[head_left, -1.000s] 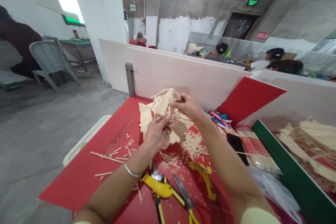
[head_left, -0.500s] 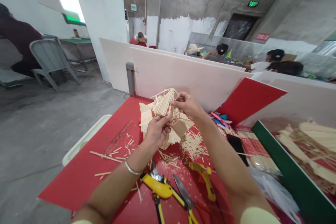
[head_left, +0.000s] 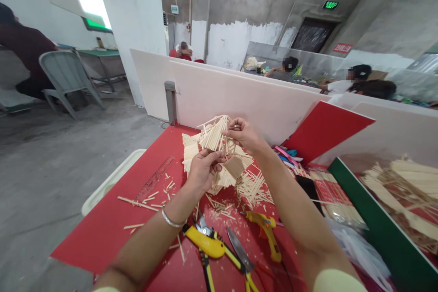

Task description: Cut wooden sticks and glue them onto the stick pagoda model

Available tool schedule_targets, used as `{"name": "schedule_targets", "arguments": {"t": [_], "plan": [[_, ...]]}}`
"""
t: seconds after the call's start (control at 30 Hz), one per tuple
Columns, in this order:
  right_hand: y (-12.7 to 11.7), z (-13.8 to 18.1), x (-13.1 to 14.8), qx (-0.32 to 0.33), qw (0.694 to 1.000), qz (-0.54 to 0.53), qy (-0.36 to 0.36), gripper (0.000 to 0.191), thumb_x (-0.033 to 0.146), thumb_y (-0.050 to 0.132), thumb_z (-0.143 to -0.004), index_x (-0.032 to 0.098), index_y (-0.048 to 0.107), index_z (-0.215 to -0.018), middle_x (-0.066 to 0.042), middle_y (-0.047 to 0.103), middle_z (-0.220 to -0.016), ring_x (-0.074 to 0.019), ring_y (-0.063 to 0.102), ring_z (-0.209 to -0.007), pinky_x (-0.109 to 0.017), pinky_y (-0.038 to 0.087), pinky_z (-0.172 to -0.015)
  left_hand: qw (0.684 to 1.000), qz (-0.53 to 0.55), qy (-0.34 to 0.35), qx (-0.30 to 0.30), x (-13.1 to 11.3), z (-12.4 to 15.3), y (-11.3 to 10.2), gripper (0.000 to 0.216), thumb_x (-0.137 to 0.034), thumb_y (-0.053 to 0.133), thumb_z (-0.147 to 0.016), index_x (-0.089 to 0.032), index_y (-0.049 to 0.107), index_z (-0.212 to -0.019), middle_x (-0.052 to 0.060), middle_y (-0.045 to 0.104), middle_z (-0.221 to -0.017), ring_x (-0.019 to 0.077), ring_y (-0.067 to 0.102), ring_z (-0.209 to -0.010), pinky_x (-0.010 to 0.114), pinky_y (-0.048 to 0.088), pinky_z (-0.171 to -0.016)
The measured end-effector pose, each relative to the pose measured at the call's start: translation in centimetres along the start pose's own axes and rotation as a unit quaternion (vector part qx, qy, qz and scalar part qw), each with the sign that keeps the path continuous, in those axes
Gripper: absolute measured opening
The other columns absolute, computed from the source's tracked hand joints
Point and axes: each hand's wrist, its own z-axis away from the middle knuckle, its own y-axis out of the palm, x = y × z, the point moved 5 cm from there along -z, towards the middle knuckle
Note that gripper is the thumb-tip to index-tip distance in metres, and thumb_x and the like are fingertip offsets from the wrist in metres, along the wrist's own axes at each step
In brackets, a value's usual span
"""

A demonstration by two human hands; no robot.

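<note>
A model built from pale wooden sticks (head_left: 215, 146) stands on the red table top (head_left: 112, 219). My left hand (head_left: 202, 171) is closed in a pinch at the model's lower front, gripping its sticks. My right hand (head_left: 244, 134) is closed on the model's upper right side, fingertips pinched on a stick near the top. Loose cut sticks (head_left: 251, 187) lie scattered around the model's base.
Yellow-handled cutters (head_left: 205, 242), scissors (head_left: 239, 251) and a yellow glue gun (head_left: 267, 232) lie at the near edge. A red ruler (head_left: 153, 185) lies left. Stick bundles (head_left: 337, 200) and a green-edged tray of stick work (head_left: 404, 200) sit right. A white partition (head_left: 239, 96) backs the table; other people sit beyond.
My right hand has shifted slightly up and right along the model's top. My left hand keeps its pinch, raised a little. The model has barely moved.
</note>
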Motion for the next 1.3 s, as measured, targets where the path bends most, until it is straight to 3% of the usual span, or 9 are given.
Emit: {"name": "schedule_targets", "arguments": {"t": [0.5, 0.7, 1.3], "plan": [[-0.02, -0.08, 0.25, -0.015, 1.000, 0.021, -0.003, 0.044, 0.037, 0.083, -0.056, 0.022, 0.047, -0.076, 0.008, 0.050, -0.061, -0.0027, 0.035, -0.042, -0.020, 0.024, -0.037, 1.000, -0.015, -0.017, 0.013, -0.35, 0.21, -0.16, 0.017, -0.017, 0.074, -0.063, -0.012, 0.060, -0.071, 0.006, 0.070, -0.074, 0.0103, 0.063, -0.057, 0.017, 0.040, -0.041], [0.08, 0.04, 0.39, -0.018, 1.000, 0.011, -0.002, 0.045, 0.036, 0.084, -0.055, 0.021, 0.047, -0.077, 0.008, 0.049, -0.059, -0.0027, 0.035, -0.041, -0.019, 0.023, -0.037, 0.998, -0.039, -0.041, 0.027, -0.24, 0.24, 0.00, 0.020, -0.018, 0.074, -0.064, -0.010, 0.065, -0.080, 0.005, 0.069, -0.071, 0.0097, 0.062, -0.053, 0.017, 0.041, -0.039], [-0.04, -0.12, -0.14, -0.014, 1.000, 0.019, -0.008, 0.040, 0.036, 0.080, -0.059, 0.021, 0.048, -0.079, 0.008, 0.050, -0.062, -0.0027, 0.037, -0.043, -0.019, 0.025, -0.037, 0.999, -0.036, -0.019, 0.001, -0.60, 0.21, -0.38, 0.020, -0.019, 0.076, -0.061, -0.012, 0.061, -0.072, 0.004, 0.067, -0.068, 0.0081, 0.059, -0.050, 0.017, 0.039, -0.040]]}}
